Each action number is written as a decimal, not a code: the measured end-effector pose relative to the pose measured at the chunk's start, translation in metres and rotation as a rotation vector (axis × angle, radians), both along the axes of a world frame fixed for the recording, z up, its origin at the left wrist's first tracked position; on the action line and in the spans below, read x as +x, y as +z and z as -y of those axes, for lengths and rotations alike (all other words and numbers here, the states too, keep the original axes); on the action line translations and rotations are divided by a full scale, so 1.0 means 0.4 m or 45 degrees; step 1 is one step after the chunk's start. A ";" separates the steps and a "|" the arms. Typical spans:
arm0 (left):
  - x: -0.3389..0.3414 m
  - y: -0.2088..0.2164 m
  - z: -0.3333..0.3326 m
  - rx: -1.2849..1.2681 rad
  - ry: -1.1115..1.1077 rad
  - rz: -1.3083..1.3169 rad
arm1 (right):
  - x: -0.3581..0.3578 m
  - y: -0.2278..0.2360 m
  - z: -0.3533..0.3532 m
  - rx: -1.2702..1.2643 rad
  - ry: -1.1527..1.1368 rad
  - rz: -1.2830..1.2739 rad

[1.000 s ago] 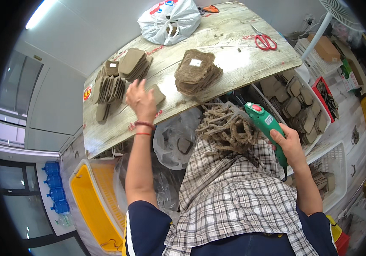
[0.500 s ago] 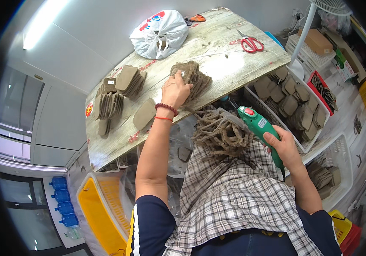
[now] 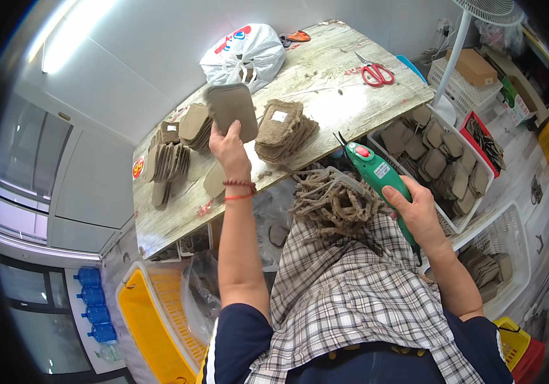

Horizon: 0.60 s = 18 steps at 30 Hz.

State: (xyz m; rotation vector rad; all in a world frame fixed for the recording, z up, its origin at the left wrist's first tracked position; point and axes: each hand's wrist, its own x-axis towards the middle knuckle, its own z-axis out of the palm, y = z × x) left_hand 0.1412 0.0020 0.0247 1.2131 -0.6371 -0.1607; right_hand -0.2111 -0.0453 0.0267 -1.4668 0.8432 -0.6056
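Raised over the counter (image 3: 351,105), my left grip (image 3: 230,150) pinched a brown, round-cornered pad (image 3: 231,107); my right grip (image 3: 416,210) clasped a green tool (image 3: 374,168).

- White plastic bag (image 3: 255,52): on pale wood-grain table (image 3: 329,46), at the rear.
- Red-handled metal scissors (image 3: 375,67): right of the bag.
- Flat rounded brown pad (image 3: 232,107): in left hand (image 3: 231,152), left of fuzzy brown pad stack (image 3: 287,133).
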 end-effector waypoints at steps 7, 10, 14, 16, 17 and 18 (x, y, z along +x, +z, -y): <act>-0.274 -0.002 0.006 -0.623 -0.282 -1.035 | 0.042 0.003 -0.037 -0.176 -0.032 0.000; -0.300 -0.009 0.020 -0.743 -0.381 -1.235 | 0.038 0.010 -0.047 -0.155 -0.040 -0.002; -0.331 -0.011 0.030 -0.705 -0.368 -1.241 | 0.030 0.005 -0.046 -0.155 -0.048 -0.009; -0.338 -0.015 0.031 -0.676 -0.367 -1.237 | 0.030 0.010 -0.045 -0.145 -0.040 -0.008; -0.342 -0.018 0.030 -0.662 -0.372 -1.234 | 0.030 0.015 -0.046 -0.137 -0.038 -0.005; -0.346 -0.021 0.030 -0.648 -0.381 -1.229 | 0.031 0.018 -0.046 -0.131 -0.039 0.001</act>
